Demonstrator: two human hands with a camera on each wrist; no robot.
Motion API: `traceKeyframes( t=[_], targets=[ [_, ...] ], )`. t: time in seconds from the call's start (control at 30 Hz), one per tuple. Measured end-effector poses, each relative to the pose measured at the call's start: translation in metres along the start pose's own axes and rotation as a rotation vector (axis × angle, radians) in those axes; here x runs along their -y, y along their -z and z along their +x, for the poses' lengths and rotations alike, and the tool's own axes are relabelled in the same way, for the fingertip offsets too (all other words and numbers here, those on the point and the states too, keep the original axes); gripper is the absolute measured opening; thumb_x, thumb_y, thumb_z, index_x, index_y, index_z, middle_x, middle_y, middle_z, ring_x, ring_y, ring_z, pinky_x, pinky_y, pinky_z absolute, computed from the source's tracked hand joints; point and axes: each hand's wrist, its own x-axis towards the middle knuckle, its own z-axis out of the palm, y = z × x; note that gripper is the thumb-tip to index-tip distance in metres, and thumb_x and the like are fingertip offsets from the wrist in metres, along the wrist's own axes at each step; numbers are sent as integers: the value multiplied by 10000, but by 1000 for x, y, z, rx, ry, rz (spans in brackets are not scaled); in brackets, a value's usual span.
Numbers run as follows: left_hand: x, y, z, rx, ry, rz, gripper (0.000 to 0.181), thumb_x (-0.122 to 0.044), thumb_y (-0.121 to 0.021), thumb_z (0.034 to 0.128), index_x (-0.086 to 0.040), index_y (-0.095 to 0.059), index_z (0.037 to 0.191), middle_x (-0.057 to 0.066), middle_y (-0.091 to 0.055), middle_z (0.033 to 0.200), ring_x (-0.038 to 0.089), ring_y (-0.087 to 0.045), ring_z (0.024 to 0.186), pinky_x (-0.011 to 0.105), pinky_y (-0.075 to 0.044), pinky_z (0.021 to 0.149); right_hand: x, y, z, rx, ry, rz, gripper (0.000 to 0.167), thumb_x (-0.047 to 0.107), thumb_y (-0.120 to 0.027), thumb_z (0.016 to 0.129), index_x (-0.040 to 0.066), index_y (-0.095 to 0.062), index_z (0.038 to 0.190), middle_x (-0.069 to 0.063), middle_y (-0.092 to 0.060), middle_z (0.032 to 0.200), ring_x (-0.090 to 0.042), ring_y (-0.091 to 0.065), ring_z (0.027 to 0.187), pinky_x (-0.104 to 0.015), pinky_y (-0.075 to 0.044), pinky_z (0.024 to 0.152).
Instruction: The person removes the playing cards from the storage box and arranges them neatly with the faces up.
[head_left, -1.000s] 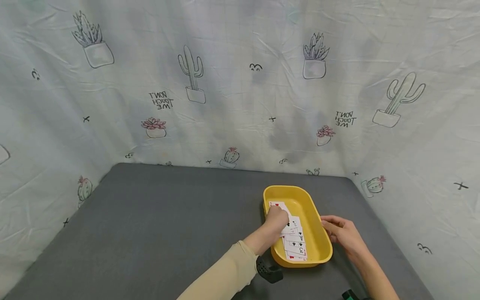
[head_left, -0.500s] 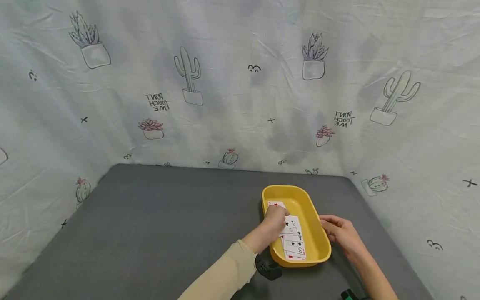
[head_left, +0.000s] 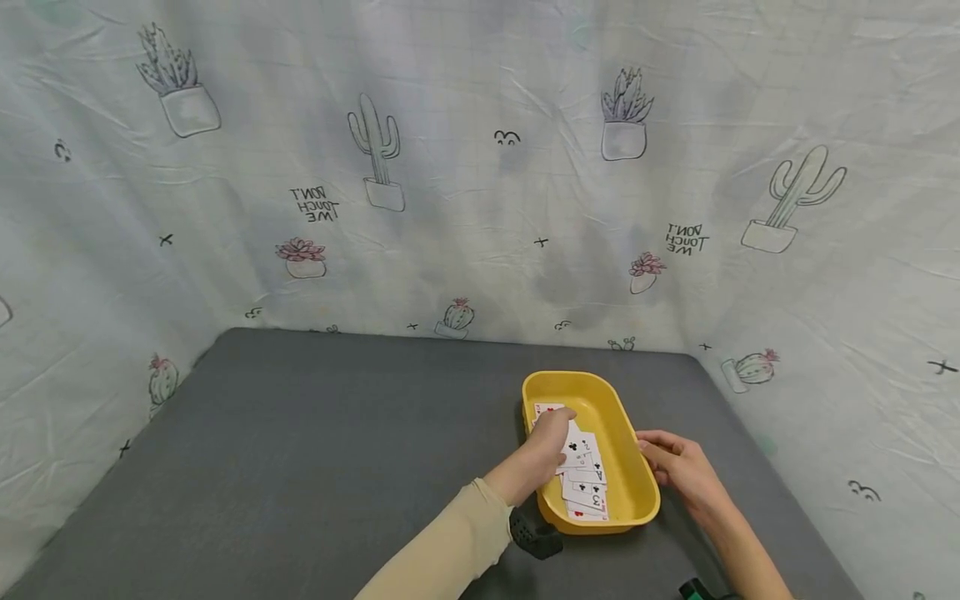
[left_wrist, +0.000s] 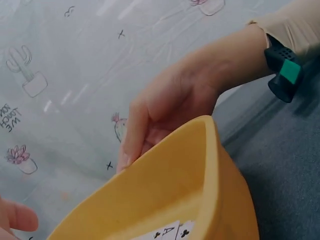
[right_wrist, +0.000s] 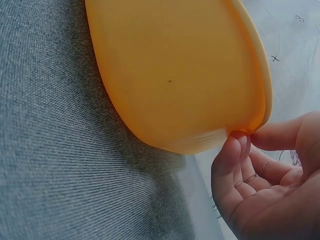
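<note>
A yellow plastic tray [head_left: 633, 492] stands on the dark tabletop, and several playing cards [head_left: 585, 487] lie overlapping along its left side. My left hand [head_left: 542, 446] is over the upper cards, its thumb and forefinger apart; its remaining fingers are hidden. A bit of that hand enters the left wrist view at the lower left. On the tray's right side, my right hand [head_left: 686, 471] pinches the rim between thumb and fingers. The right wrist view shows this grip, with the thumb [right_wrist: 275, 136] at the rim.
The grey cloth-covered tabletop [head_left: 300, 467] stretches to the left of the tray. A pale curtain [head_left: 450, 167] printed with potted cacti hangs behind and at both sides. Black wrist straps [head_left: 534, 537] are on the wrists.
My left hand has gone from a closed, bent shape to thumb and forefinger spread apart over the cards. The right hand stays at the tray's rim; the view has shifted slightly.
</note>
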Motion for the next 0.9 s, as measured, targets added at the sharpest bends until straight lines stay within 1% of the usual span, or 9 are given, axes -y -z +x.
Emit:
traceKeyframes(
  t=[0.27, 0.37, 0.47, 0.53, 0.6, 0.67, 0.77, 0.83, 0.9],
  targets=[
    [1, -3, -9, 33, -85, 212, 634, -315, -480, 1007, 35, -294, 1503, 170, -503, 1280, 292, -538, 1047, 460, -387, 1016, 0, 1, -3, 16, -10, 38, 465, 225, -625, 987, -101, -538, 1307, -120, -676, 1056, -211, -633, 813, -341, -568, 707],
    [2, -4, -12, 60, -78, 275, 689, -396, -438, 1029, 42, -238, 1522, 180, -482, 1311, 300, -532, 1083, 471, -363, 1039, -4, 1, -1, 29, -10, 40, 462, 226, -622, 989, -98, -538, 1307, -119, -674, 1065, -209, -633, 823, -339, -567, 715],
    [3, -4, -14, 130, -41, 374, 769, -525, -361, 1029, 36, -208, 1532, 190, -415, 1433, 319, -454, 1250, 483, -289, 1097, -6, 1, 0, 35, -9, 39, 462, 232, -617, 992, -94, -537, 1309, -118, -672, 1074, -201, -633, 836, -334, -566, 723],
    [4, -3, -14, 187, -31, 442, 799, -584, -318, 1018, 22, -233, 1532, 169, -356, 1506, 308, -360, 1355, 477, -239, 1126, -7, 0, 0, 36, -11, 40, 459, 232, -614, 994, -94, -536, 1308, -115, -672, 1074, -194, -633, 840, -330, -565, 724],
    [6, -2, -12, 232, -38, 475, 768, -597, -296, 1017, -2, -334, 1502, 143, -440, 1442, 295, -411, 1318, 473, -283, 1105, -8, 0, 0, 32, -16, 41, 452, 228, -607, 998, -93, -535, 1309, -111, -671, 1073, -189, -634, 844, -326, -563, 724],
    [8, -2, -9, 223, -64, 463, 702, -560, -301, 1032, 18, -480, 1389, 120, -582, 1215, 262, -545, 1139, 452, -374, 1036, -8, 0, 0, 31, -19, 41, 444, 220, -601, 1001, -94, -534, 1308, -110, -671, 1071, -187, -634, 845, -324, -563, 722],
    [10, -3, -3, 143, -95, 360, 576, -473, -343, 1048, 28, -571, 1215, 107, -566, 884, 239, -572, 839, 408, -463, 869, -8, -1, 0, 30, -21, 39, 440, 218, -596, 1004, -92, -534, 1309, -116, -669, 1075, -191, -633, 848, -325, -561, 723],
    [10, -4, 1, 76, -89, 258, 545, -427, -382, 1038, 57, -570, 1207, 133, -585, 920, 260, -592, 877, 408, -474, 875, -7, -1, 0, 30, -19, 38, 438, 218, -596, 1004, -91, -536, 1308, -121, -667, 1080, -194, -633, 851, -327, -560, 723],
    [11, -4, 4, 42, -67, 139, 547, -390, -417, 1026, 67, -515, 1309, 209, -584, 1122, 335, -583, 1066, 436, -455, 954, -7, -1, -1, 34, -18, 40, 441, 222, -594, 1005, -89, -533, 1312, -126, -664, 1089, -196, -635, 859, -329, -560, 727]
  ],
)
